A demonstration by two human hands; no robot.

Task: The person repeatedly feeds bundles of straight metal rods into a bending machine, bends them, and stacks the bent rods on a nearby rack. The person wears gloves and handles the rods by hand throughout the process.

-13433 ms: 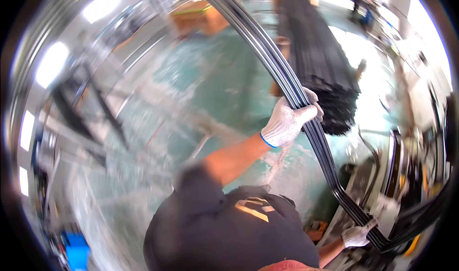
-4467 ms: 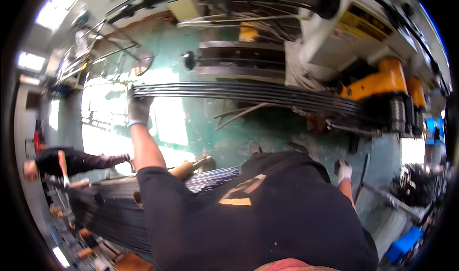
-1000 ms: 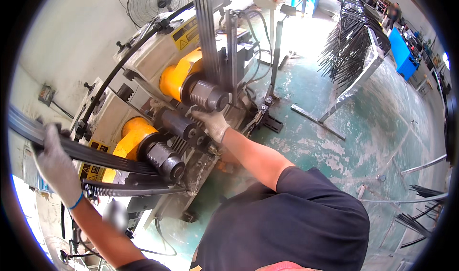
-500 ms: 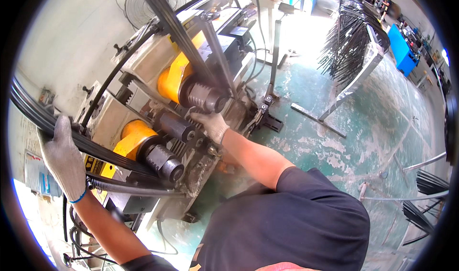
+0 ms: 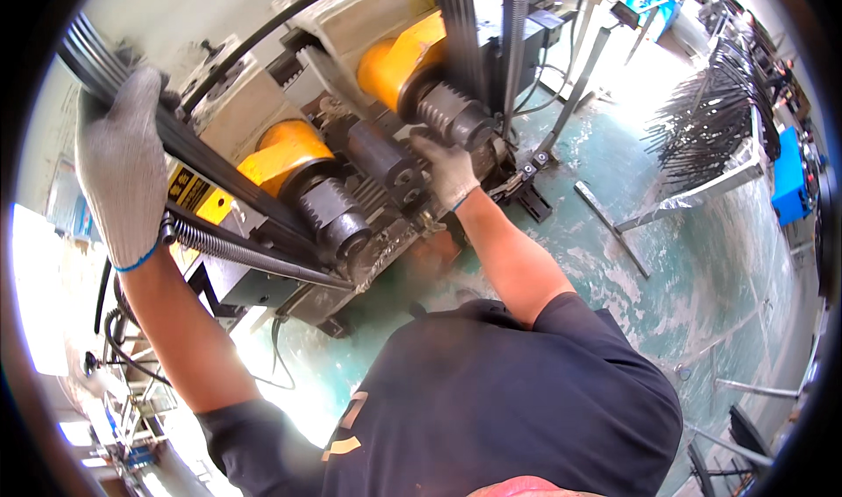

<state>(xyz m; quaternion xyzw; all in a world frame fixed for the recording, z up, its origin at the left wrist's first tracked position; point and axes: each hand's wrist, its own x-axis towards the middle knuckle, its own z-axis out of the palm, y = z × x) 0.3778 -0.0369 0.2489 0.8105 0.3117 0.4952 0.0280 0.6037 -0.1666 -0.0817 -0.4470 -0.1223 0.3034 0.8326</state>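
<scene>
Two gloved hands at a grey roller machine (image 5: 263,102) with orange-yellow housings. Left hand (image 5: 123,168), in a grey knit glove, is closed around a bundle of long black metal strips (image 5: 202,168) at the far left; the bundle slants down and right from that grip into the ribbed dark steel rollers (image 5: 338,221). A coiled spring-like tube (image 5: 228,250) runs just beneath it. Right hand (image 5: 447,168), also gloved, rests against the machine beside the upper ribbed roller (image 5: 452,115), fingers curled; whether it grips anything cannot be told. Green concrete floor (image 5: 702,260) lies to the right. A rack of black rods (image 5: 710,124) stands far right, well apart from the machine.
</scene>
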